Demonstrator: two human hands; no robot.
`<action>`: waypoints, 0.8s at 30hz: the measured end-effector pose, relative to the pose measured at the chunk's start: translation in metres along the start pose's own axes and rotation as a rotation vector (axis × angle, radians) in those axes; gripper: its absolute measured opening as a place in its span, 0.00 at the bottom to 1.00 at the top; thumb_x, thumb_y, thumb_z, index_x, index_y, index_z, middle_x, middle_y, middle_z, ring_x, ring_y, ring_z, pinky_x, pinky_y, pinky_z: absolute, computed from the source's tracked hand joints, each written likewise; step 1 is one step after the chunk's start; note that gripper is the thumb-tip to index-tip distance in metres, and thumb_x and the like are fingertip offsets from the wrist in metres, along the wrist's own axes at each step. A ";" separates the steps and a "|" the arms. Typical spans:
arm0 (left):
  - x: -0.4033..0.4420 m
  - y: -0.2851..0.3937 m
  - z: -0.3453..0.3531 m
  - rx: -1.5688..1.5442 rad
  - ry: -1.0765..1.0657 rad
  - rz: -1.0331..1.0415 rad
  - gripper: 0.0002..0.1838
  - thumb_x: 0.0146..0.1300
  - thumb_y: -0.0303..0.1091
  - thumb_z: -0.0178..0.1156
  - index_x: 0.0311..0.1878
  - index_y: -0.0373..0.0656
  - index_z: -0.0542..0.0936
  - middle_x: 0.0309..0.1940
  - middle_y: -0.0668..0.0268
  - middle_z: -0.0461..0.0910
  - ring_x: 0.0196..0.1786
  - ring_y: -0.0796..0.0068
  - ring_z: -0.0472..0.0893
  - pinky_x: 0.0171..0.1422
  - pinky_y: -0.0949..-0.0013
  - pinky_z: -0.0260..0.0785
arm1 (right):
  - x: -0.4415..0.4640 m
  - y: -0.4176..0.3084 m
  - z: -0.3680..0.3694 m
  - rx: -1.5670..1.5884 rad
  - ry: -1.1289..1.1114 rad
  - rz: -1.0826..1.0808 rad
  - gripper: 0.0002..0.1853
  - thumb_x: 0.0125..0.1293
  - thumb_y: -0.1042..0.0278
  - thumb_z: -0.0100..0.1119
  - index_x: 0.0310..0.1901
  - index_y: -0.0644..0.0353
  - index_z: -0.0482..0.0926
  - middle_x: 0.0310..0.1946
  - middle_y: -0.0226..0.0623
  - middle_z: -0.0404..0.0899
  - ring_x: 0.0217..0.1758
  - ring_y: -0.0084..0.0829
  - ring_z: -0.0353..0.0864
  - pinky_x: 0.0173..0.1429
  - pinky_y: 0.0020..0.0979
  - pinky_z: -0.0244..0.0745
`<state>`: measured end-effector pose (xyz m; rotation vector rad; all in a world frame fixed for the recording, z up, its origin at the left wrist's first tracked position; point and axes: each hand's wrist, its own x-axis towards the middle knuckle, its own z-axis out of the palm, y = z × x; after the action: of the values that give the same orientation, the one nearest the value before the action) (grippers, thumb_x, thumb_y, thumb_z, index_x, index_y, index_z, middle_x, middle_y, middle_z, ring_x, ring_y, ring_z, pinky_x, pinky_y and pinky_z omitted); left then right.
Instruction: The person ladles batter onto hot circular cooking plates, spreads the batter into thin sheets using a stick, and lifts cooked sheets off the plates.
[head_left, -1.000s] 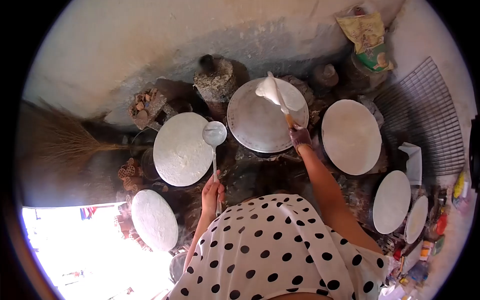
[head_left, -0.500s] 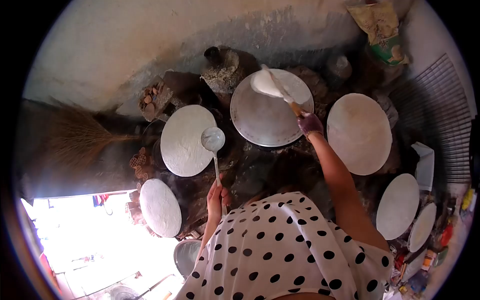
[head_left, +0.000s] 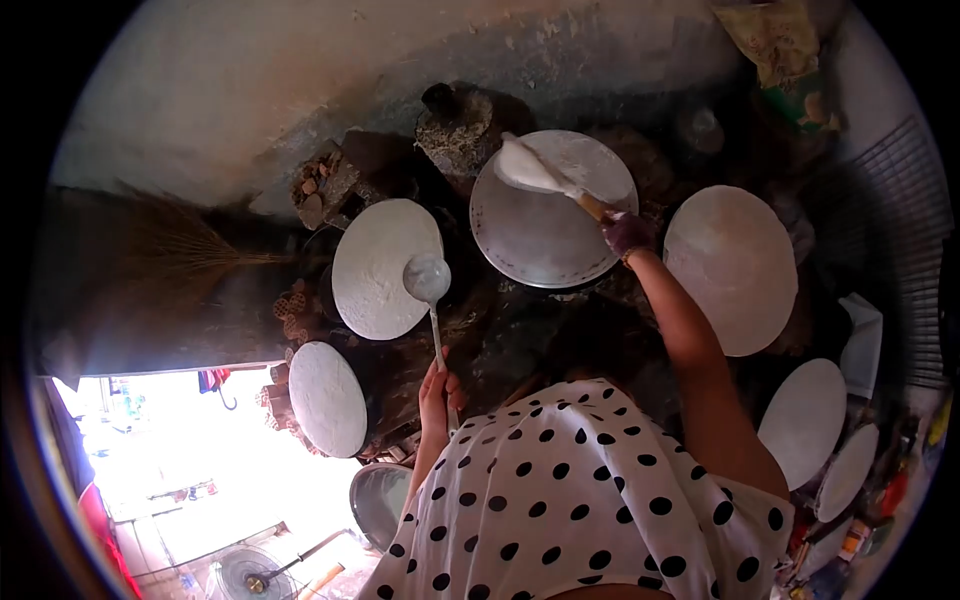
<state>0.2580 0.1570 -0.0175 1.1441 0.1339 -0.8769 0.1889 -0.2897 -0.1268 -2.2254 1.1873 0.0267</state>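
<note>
My left hand (head_left: 437, 398) is closed around the handle of a metal ladle (head_left: 427, 278). The ladle's bowl is wet with whitish liquid and hangs over the edge of a white-covered round griddle (head_left: 378, 290) on the left. In a dark purple glove, my right hand (head_left: 630, 236) grips the wooden handle of a flat spreader (head_left: 535, 172). White batter coats the spreader's blade, which lies across the upper part of the middle round griddle (head_left: 545, 245). A thin white layer shows on that griddle's upper right; its lower part looks grey.
Another pale-covered griddle (head_left: 732, 270) lies to the right. More white discs stand at lower left (head_left: 328, 400) and lower right (head_left: 803, 425). A bucket (head_left: 378, 505) is by my left side. A straw broom (head_left: 190, 250) and a chimney-like block (head_left: 455, 130) stand near the wall.
The spreader's blade has swung left across the middle griddle, and white film now shows to its right. The ladle has hardly moved. The view has shifted slightly and grown darker.
</note>
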 end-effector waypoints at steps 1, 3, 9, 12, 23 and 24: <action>0.001 -0.001 -0.001 0.004 0.000 -0.002 0.21 0.75 0.34 0.43 0.69 0.50 0.65 0.22 0.73 0.63 0.16 0.83 0.62 0.21 0.77 0.57 | 0.006 -0.002 0.011 -0.004 -0.018 -0.053 0.23 0.61 0.48 0.53 0.58 0.43 0.77 0.52 0.38 0.80 0.52 0.44 0.80 0.57 0.40 0.74; 0.002 -0.002 0.000 -0.025 -0.005 -0.008 0.20 0.75 0.34 0.43 0.68 0.50 0.66 0.22 0.73 0.63 0.16 0.82 0.62 0.21 0.77 0.57 | 0.011 0.000 0.020 0.052 -0.070 -0.146 0.23 0.61 0.49 0.54 0.56 0.44 0.79 0.51 0.38 0.80 0.52 0.45 0.80 0.57 0.39 0.74; -0.002 -0.002 0.005 -0.063 -0.010 0.005 0.20 0.75 0.34 0.42 0.68 0.47 0.65 0.23 0.74 0.63 0.16 0.84 0.62 0.19 0.80 0.57 | 0.028 0.034 -0.001 0.184 0.109 -0.169 0.20 0.62 0.51 0.56 0.54 0.45 0.80 0.49 0.38 0.82 0.52 0.42 0.81 0.57 0.34 0.74; 0.002 -0.002 0.001 -0.025 0.000 -0.014 0.20 0.75 0.35 0.42 0.68 0.47 0.64 0.23 0.74 0.63 0.16 0.84 0.62 0.20 0.80 0.58 | 0.019 -0.001 -0.013 0.125 0.048 -0.066 0.21 0.59 0.55 0.61 0.54 0.48 0.80 0.48 0.40 0.82 0.51 0.40 0.81 0.57 0.35 0.75; 0.007 -0.006 -0.009 -0.036 0.072 -0.016 0.22 0.75 0.36 0.43 0.70 0.49 0.63 0.22 0.75 0.62 0.16 0.84 0.61 0.20 0.78 0.57 | 0.053 0.030 0.001 0.115 0.022 -0.188 0.20 0.63 0.54 0.56 0.54 0.49 0.80 0.44 0.42 0.84 0.47 0.37 0.83 0.51 0.38 0.76; 0.008 -0.006 -0.012 -0.048 0.074 -0.036 0.23 0.75 0.35 0.43 0.71 0.50 0.62 0.22 0.73 0.62 0.16 0.82 0.61 0.21 0.76 0.57 | 0.053 0.023 0.006 -0.037 0.049 -0.311 0.19 0.63 0.54 0.56 0.54 0.49 0.81 0.43 0.42 0.84 0.46 0.37 0.83 0.50 0.38 0.76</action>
<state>0.2639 0.1619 -0.0314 1.1330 0.2359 -0.8595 0.2046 -0.3364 -0.1585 -2.4316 0.8598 -0.1326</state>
